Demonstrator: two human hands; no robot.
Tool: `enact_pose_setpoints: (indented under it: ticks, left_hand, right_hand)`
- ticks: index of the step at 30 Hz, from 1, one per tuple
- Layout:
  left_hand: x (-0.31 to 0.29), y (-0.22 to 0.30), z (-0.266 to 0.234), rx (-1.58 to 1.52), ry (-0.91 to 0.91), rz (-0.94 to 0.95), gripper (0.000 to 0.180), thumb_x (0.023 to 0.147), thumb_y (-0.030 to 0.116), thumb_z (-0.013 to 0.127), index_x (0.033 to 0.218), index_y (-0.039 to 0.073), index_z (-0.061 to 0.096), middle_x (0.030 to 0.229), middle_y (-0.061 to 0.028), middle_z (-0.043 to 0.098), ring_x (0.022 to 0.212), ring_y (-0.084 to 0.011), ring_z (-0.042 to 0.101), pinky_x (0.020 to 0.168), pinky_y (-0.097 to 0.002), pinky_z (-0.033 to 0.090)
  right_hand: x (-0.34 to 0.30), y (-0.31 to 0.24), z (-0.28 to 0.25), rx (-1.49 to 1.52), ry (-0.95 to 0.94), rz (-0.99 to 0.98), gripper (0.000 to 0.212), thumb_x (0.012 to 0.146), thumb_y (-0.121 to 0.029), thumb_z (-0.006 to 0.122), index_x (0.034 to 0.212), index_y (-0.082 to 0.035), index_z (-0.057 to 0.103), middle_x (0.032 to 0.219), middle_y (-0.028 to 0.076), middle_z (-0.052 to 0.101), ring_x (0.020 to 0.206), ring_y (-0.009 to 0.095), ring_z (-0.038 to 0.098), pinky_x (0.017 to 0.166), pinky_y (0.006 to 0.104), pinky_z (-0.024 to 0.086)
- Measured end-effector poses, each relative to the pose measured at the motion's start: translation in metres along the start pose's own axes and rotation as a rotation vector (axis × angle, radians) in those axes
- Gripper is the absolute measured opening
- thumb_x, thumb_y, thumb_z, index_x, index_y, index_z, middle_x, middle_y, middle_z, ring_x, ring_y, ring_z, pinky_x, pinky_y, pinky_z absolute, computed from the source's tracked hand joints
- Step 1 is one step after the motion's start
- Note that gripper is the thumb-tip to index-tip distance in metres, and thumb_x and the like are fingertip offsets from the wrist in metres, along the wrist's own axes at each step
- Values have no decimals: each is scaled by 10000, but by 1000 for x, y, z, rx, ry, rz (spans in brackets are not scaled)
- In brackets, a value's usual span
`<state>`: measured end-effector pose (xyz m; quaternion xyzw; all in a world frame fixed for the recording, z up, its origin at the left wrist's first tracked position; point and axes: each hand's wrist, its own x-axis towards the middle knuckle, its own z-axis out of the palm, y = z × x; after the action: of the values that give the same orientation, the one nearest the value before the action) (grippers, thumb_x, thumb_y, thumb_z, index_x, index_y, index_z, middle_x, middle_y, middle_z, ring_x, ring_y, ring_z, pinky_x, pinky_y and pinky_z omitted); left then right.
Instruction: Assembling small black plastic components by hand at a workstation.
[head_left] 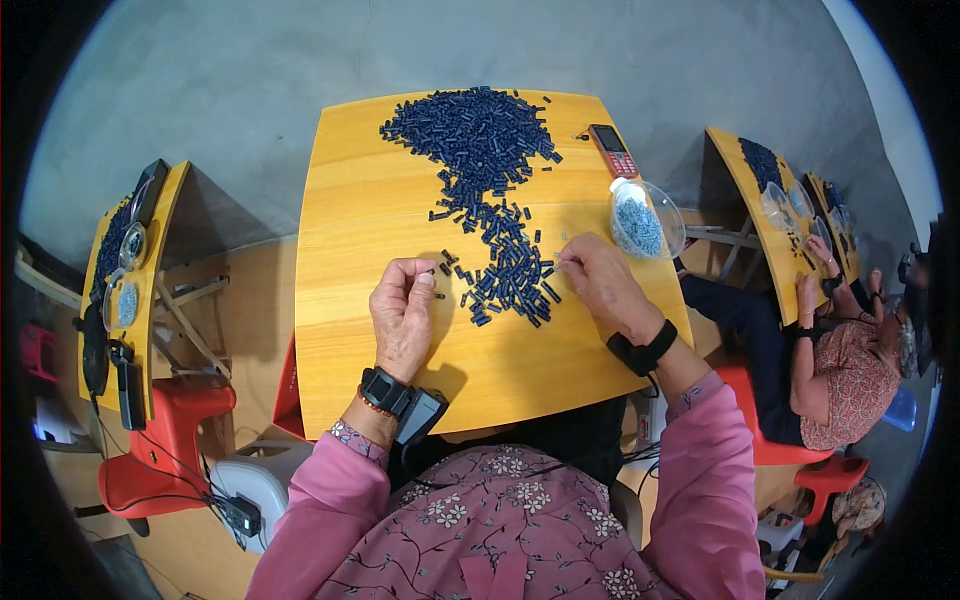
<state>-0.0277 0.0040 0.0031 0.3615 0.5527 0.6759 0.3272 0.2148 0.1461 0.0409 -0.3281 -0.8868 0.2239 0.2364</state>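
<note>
A big heap of small dark blue tube pieces (478, 140) lies on the yellow wooden table (360, 220) and trails down toward me. My left hand (402, 312) is raised just above the table, its fingertips pinching one dark tube piece (430, 273). My right hand (598, 282) rests at the right edge of the trail, with finger and thumb closed on something thin, too small to make out. A clear plastic bowl (646, 218) with pale blue small parts stands just beyond my right hand.
A red push-button phone (612, 150) lies at the table's far right. A second yellow table (125, 280) with bowls stands to the left. On the right a seated person (850, 370) works at another yellow table (765, 215). Red stools stand on both sides.
</note>
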Motion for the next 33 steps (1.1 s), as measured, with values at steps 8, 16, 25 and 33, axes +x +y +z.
enact_pose_setpoints:
  ticks: [8,16,25,33]
  left_hand:
    - [0,0,1,13,6,7,91,950,13,550,1013,7,616,912,0,618,822,-62,535,749,-222,457]
    - [0,0,1,13,6,13,86,953,15,550,1005,8,618,907,7,615,819,-60,536,749,-222,461]
    - [0,-1,0,12,12,22,89,951,17,550,1006,7,620,906,10,613,822,-61,531,757,-221,453]
    - [-1,2,0,21,-11,29,86,956,17,550,1010,13,617,904,14,610,822,-60,526,762,-219,448]
  right_hand:
    - [6,-3,-6,-191,92,-120,347,764,-53,707,1097,-11,619,1124,207,534,1020,381,565,876,422,475]
    - [12,6,-1,-125,-87,-115,139,769,-17,674,887,-8,601,944,185,569,894,400,585,774,446,488]
    - [17,-7,-2,-223,-166,-48,73,784,5,579,838,19,531,865,226,550,809,430,569,716,478,466]
    - [21,0,3,-190,-116,-68,102,731,19,592,803,3,523,801,207,546,789,423,549,699,465,451]
